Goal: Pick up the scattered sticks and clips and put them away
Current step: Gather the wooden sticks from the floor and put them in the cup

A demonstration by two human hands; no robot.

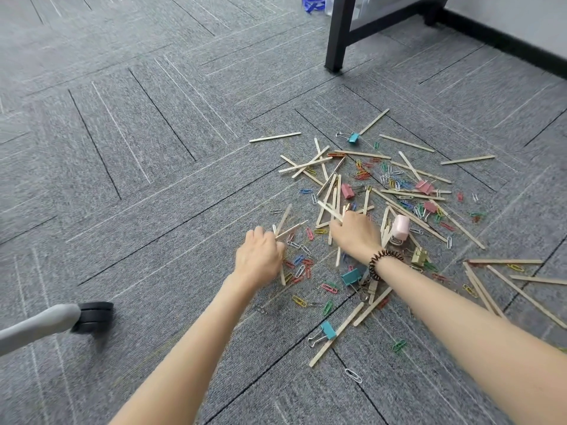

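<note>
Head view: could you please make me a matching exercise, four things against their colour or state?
Things:
1. left hand
2. chair wheel
3. farthest binder clip
4. lone paper clip nearest the bottom edge

Colour or state:
A. white
B. black
C. teal
D. grips sticks

Pairs: 1-D, 2-B, 3-C, 4-A.

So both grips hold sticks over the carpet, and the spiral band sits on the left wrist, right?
Wrong wrist. The head view shows the spiral band on the right wrist, not the left. The rest stands: the left grip and the right grip each hold sticks over the carpet.
</note>
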